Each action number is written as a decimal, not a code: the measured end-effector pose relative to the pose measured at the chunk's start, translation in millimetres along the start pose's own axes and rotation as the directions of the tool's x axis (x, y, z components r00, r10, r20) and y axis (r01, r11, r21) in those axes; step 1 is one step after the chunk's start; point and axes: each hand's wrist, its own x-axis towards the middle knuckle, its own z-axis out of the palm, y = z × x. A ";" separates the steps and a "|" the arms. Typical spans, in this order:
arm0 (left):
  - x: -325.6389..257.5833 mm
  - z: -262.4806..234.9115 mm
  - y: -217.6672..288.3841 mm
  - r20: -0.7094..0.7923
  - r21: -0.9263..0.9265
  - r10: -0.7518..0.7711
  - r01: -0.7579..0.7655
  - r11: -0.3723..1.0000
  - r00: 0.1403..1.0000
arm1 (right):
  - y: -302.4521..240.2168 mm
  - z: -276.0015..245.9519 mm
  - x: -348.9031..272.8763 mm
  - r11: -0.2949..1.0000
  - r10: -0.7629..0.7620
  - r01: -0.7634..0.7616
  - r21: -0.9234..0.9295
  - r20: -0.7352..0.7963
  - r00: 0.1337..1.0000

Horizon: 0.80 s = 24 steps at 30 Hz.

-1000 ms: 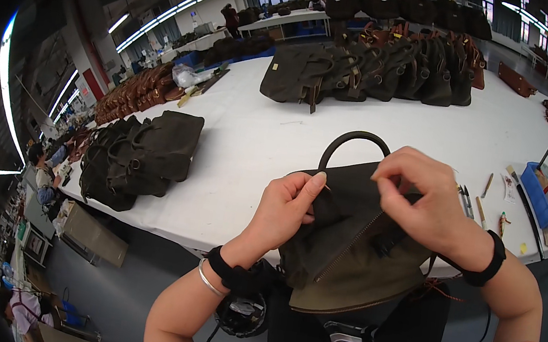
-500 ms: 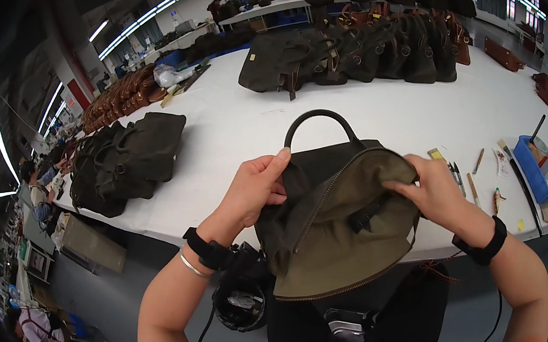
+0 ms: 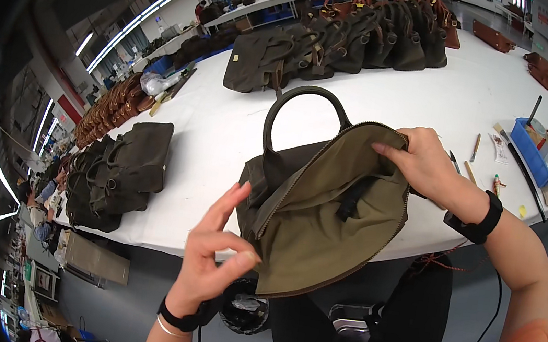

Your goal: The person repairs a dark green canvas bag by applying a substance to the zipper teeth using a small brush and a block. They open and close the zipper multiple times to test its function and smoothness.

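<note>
A dark handbag [image 3: 339, 228] with an olive lining and a round carry handle is tilted over the front edge of the table, its zipped mouth spread wide. My right hand [image 3: 430, 164] pinches the upper right corner of that mouth, thumb on the lining side. My left hand [image 3: 215, 253] is at the bag's lower left side, fingers apart and nothing in them. A black strap or tab [image 3: 352, 198] shows against the lining inside.
Dark bags [image 3: 125, 172] lie at the left, beside a row of brown leather goods [image 3: 108, 108]. More dark bags [image 3: 346, 42] line the back of the white table [image 3: 202, 110]. A blue tray [image 3: 536, 151] of tools stands right. Below is a black-lined bin [image 3: 245, 312].
My left hand has let go of the bag near its handle and moved down and left, fingers opening. The right hand still grips the mouth's corner, and the opening looks wider.
</note>
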 end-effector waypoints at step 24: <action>32.3 61.9 -2.4 -0.134 0.632 0.195 -0.068 0.772 0.972 | 62.0 9.1 2.9 0.958 0.246 -0.247 0.143 0.029 0.969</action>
